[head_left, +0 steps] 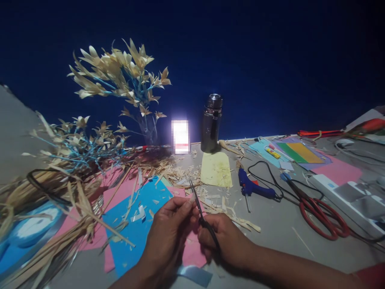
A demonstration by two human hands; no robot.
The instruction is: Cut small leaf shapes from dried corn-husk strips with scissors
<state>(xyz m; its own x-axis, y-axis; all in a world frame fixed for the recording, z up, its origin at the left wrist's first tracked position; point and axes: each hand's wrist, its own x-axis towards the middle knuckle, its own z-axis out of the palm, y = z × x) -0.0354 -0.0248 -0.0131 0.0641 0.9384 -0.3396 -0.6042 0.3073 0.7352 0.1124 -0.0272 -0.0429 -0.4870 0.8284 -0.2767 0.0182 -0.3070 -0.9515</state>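
Note:
In the lower middle of the head view, my left hand (pixel 173 220) pinches a small pale piece (pixel 191 199), which looks like dried husk or paper. My right hand (pixel 221 237) grips a pair of small black-handled scissors (pixel 202 214), their blades pointing up and away beside the pale piece. Whether the blades touch it I cannot tell. Beneath my hands lie pink paper (pixel 194 249) and a blue sheet (pixel 132 241) scattered with scraps. Pale husk shavings (pixel 180 172) are strewn just beyond my fingers.
Husk flowers on blue stems (pixel 132 76) stand at the back left, above bundled dry husks (pixel 69 224). A dark flask (pixel 211 124) stands beside a glowing, blurred-out rectangle (pixel 180 136). To the right lie a blue glue gun (pixel 255 188), red-handled scissors (pixel 323 216) and a power strip (pixel 345 204).

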